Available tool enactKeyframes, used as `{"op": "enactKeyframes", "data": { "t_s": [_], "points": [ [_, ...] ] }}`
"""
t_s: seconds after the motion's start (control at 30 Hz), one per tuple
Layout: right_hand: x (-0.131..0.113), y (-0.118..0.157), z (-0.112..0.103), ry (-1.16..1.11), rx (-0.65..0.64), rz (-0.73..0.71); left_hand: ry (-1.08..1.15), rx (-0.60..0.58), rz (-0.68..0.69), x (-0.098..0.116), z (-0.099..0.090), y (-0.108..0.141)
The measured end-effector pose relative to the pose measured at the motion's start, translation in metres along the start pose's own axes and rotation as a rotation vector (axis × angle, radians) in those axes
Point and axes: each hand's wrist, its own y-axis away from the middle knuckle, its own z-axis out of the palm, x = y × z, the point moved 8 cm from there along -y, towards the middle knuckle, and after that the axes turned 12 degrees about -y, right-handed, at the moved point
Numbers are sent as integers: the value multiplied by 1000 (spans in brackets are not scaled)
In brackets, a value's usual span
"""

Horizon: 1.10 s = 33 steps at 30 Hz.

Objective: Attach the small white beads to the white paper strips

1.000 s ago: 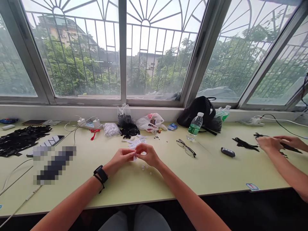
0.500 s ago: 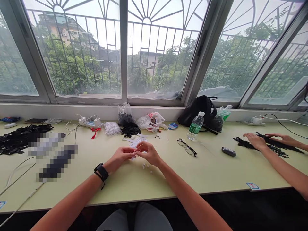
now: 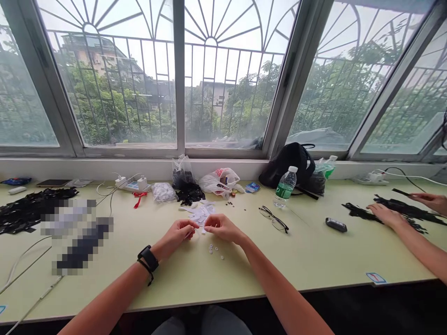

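Note:
My left hand [image 3: 179, 236] is closed, its fingertips pinched together near the middle of the table; what they hold, if anything, is too small to make out. Facing it across a narrow gap is my right hand [image 3: 224, 229], with thumb and fingers pinched at a small white piece [image 3: 204, 231]. Just beyond both hands lies a loose pile of white strips [image 3: 200, 212]. Several small round white buttons [image 3: 211, 248] are scattered on the table on the near side of my right hand.
Behind the pile are bags of white pieces [image 3: 163, 192] and black pieces [image 3: 188, 194], and a white plastic bag [image 3: 220, 182]. Glasses [image 3: 274, 218], a water bottle [image 3: 285, 187] and a black oval device [image 3: 335, 224] stand rightward. A co-worker's hands [image 3: 387, 215] handle black strips. Cables run along the left.
My hands were touching at the fingertips over a white piece and have now moved slightly apart. The co-worker's far hand has lifted a black strip. The view has tilted slightly up.

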Motion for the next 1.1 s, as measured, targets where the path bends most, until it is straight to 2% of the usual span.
{"op": "enactKeyframes", "data": {
  "t_s": [0.23, 0.37, 0.47, 0.6, 0.73, 1.1],
  "points": [
    [12, 5, 2, -75, -165, 110, -2, -9, 13, -1, -1, 2],
    [9, 10, 5, -25, -294, 147, -22, 10, 29, -2, -3, 3],
    [7, 12, 7, 24, -340, 143, -48, 25, 42, -1, -5, 3],
    [5, 12, 10, 45, -357, 106, -62, 30, 62, 2, -4, 3],
    [6, 11, 8, 36, -309, 95, -65, 30, 56, 3, -2, 4],
    [11, 11, 8, 31, -279, 145, -87, -1, 64, 7, -2, 6]
  ]
}}
